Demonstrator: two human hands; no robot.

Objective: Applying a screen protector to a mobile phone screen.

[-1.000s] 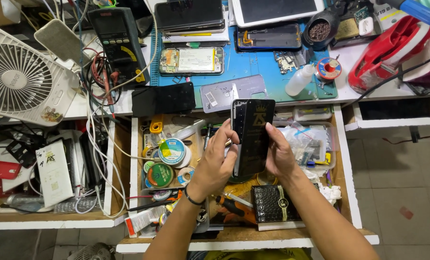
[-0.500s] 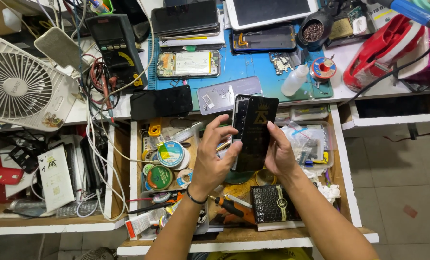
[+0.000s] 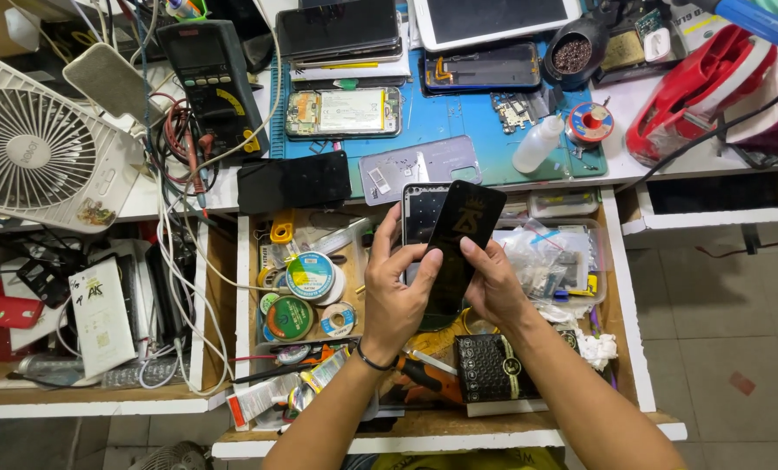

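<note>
Both hands meet over the open wooden drawer (image 3: 245, 287): the left hand (image 3: 395, 300) curls loosely with its thumb pressed on a glossy black glass phone panel (image 3: 458, 248), while the right hand (image 3: 493, 287) cups the panel's other edge, fingers half closed. Behind the panel sits a dark phone frame (image 3: 422, 218), gripped by the left fingers. Tape rolls (image 3: 309, 277) lie just left, plastic bags (image 3: 545, 261) just right, and the blue work mat (image 3: 445, 122) lies beyond, leaving little free room.

Bare forearms, no sleeves; thin dark band on left hand (image 3: 395, 300) wrist, right hand (image 3: 496, 292) unadorned.
</note>
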